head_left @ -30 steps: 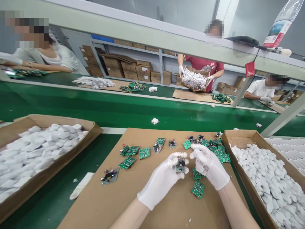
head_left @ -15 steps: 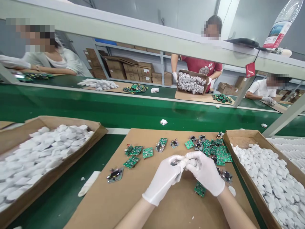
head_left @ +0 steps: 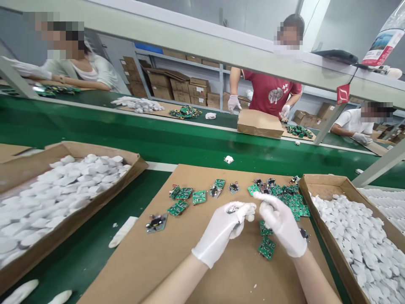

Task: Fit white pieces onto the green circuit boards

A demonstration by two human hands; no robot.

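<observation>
1 head camera | from near side, above cardboard sheet (head_left: 158, 257) | faces forward, down | left hand (head_left: 218, 232), right hand (head_left: 283, 226) close | shelving (head_left: 221, 84) far

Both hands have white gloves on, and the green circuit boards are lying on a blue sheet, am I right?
Not quite: the sheet is brown, as the head view shows. The left hand and right hand do wear white gloves, and green circuit boards lie on it.

My camera looks across a green belt (head_left: 190, 147). Above it I see a pale beam (head_left: 177, 36), slanting. Beyond the belt I make out grey shelves (head_left: 221, 86) stacked with brown boxes (head_left: 198, 90), then a grey wall (head_left: 253, 19) and white pillar (head_left: 316, 19). I catch dull reflections on the belt's surface.
</observation>
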